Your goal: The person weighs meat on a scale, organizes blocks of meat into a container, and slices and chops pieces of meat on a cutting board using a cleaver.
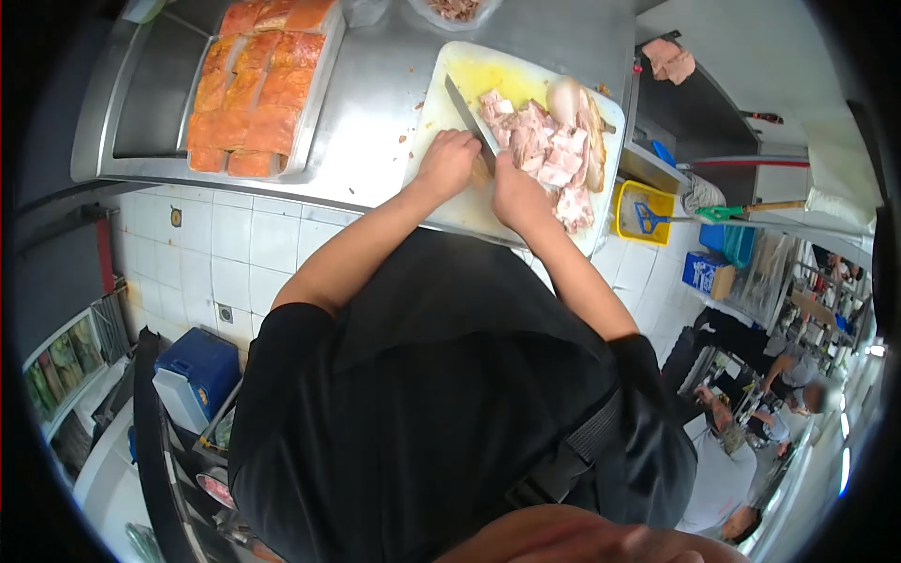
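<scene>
My right hand (519, 192) grips the handle of a knife (469, 114), its long blade pointing away to the upper left over a white cutting board (460, 211). Close to the blade's left side, my left hand (449, 161) has its fingers curled down. A small brownish piece (481, 174) shows between the two hands; whether the left fingers pinch it is hidden. Chopped pale pink meat (537, 141) lies in a heap right of the knife, with a larger piece with bone (591, 141) at its far side. Yellowish liquid wets the board's far end.
Left on the steel counter (371, 122) stands a tray of orange-brown, crisp-skinned meat blocks (251, 84). A bowl of shredded meat (457, 9) is at the far edge. Lower right are a yellow bin (643, 211) and several people working; a blue cooler (199, 371) stands lower left.
</scene>
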`<state>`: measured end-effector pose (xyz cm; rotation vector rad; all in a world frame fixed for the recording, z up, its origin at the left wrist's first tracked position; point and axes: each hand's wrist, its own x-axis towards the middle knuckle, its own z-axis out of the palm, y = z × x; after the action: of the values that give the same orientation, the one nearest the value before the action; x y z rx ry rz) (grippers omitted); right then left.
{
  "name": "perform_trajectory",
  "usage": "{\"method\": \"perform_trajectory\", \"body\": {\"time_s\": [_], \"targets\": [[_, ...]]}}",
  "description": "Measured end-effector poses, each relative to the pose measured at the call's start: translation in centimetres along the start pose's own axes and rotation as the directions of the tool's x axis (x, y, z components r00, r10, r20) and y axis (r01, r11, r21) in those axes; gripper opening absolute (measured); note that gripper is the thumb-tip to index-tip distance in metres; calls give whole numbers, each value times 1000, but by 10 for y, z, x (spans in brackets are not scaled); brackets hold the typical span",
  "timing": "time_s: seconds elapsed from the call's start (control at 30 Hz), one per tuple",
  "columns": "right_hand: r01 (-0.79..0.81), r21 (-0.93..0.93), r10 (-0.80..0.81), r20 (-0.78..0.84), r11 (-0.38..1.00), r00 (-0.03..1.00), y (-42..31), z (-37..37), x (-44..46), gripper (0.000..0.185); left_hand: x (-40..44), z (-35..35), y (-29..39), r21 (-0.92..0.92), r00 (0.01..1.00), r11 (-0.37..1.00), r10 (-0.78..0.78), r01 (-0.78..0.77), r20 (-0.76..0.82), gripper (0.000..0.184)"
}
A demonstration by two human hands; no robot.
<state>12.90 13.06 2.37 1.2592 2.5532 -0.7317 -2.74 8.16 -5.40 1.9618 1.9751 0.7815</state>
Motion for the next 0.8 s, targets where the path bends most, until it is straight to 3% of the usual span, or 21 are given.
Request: {"method": "perform_trajectory", "body": {"time_s": [0.4, 0.53, 0.57, 0.7, 0.8], "targets": [[-27, 35, 26, 44, 999, 999, -10, -10, -3, 30, -8, -2, -2, -99, 998, 994, 53, -55, -22, 11], [-54, 22, 53, 33, 998, 998, -15, -7, -5, 30, -5, -31, 9, -44, 1000, 999, 8, -8, -15, 13], [24, 68, -21, -55, 997, 998, -10, 8, 2, 29, -9, -29, 12, -51, 1000, 999, 13, -14, -5, 13], [18, 49, -15, -52, 999, 999, -12, 0, -4, 28, -22, -21, 13, 4, 1000, 1000, 24, -24, 19, 10], [-78, -3, 78, 59, 997, 995, -17, -4, -16, 27, -16, -20, 9, 10, 999, 999, 30, -30, 16, 7]]}}
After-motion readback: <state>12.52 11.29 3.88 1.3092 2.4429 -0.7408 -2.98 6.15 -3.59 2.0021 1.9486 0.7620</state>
